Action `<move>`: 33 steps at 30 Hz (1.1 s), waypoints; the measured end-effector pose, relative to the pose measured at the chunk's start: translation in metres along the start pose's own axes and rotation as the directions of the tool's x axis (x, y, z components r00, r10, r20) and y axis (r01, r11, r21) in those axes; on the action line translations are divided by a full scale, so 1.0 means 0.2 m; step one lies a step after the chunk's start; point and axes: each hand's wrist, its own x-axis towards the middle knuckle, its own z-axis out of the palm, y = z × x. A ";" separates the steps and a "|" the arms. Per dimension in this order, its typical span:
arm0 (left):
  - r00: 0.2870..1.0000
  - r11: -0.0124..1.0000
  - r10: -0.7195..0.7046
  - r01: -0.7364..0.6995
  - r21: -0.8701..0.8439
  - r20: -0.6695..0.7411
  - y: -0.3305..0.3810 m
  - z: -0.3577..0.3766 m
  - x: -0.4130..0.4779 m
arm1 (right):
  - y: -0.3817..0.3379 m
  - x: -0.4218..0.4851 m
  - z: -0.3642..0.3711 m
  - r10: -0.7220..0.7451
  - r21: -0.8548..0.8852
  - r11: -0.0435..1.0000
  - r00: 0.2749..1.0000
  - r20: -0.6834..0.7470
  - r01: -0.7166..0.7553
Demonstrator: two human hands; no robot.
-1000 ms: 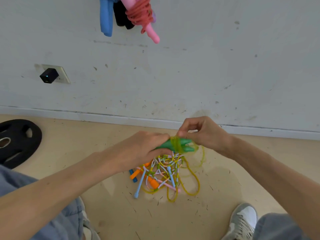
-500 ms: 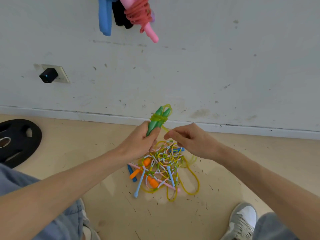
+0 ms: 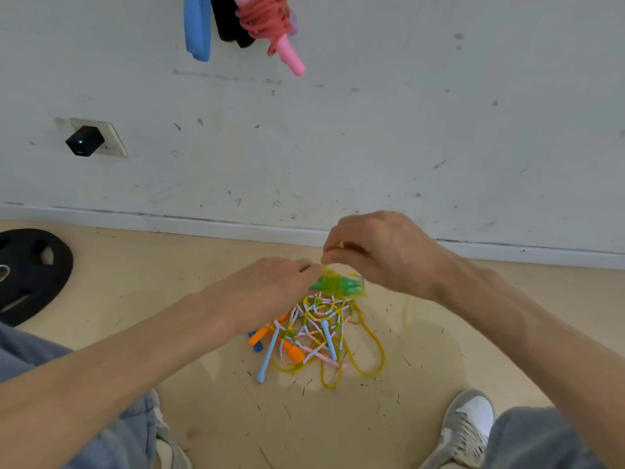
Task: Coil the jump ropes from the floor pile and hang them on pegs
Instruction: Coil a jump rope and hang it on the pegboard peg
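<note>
My left hand [image 3: 270,286] grips the green handles [image 3: 338,284] of a jump rope, held level above the floor pile. Yellow-green cord is wound round the handles. My right hand [image 3: 378,252] pinches that cord just above the handles. Below lies the floor pile [image 3: 314,336]: a tangle of beaded and yellow ropes with light-blue, orange and pink handles. High on the wall hang a coiled pink rope [image 3: 270,22], a blue rope handle [image 3: 198,27] and a black one [image 3: 230,18]; the pegs themselves are out of view.
A black weight plate [image 3: 30,272] lies on the floor at the left. A black plug sits in a wall socket [image 3: 84,141]. My grey shoe [image 3: 468,424] stands at the lower right, my jeans-clad knee at the lower left. Beige floor meets a white baseboard.
The green handles pointed upward half a second ago; my left hand has turned them level and lowered them. My right hand rose from below the handles to above them, carrying the cord round.
</note>
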 end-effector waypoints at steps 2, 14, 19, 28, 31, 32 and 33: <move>0.992 0.993 0.083 -0.090 -0.072 -0.094 0.03 -0.03 -0.03 | 0.07 0.01 -0.02 0.141 0.198 0.972 0.989 -0.045 -0.129; 0.890 0.847 -0.164 -0.094 -0.524 -0.424 -0.10 -0.06 0.00 | 0.11 -0.06 0.15 0.285 0.689 0.586 0.905 0.316 -0.425; 0.861 0.866 -0.300 0.065 -0.495 -0.411 -0.20 -0.04 0.04 | 0.08 -0.05 0.18 0.310 0.620 0.636 0.888 0.340 -0.459; 0.875 0.950 -0.307 0.256 -0.179 -0.375 -0.28 -0.01 0.03 | 0.02 -0.06 0.09 0.222 0.184 0.953 0.969 0.112 -0.239; 0.909 0.971 -0.233 0.234 -0.039 -0.345 -0.21 0.00 0.04 | -0.05 -0.04 0.05 0.104 0.242 0.962 0.990 0.091 -0.123; 0.919 0.974 -0.215 0.228 -0.001 -0.329 -0.19 0.01 0.04 | -0.07 -0.03 0.04 0.083 0.266 0.958 0.992 0.099 -0.107; 0.932 0.974 -0.201 0.223 0.039 -0.302 -0.17 0.01 0.05 | -0.07 -0.02 0.04 0.075 0.278 0.955 0.992 0.105 -0.102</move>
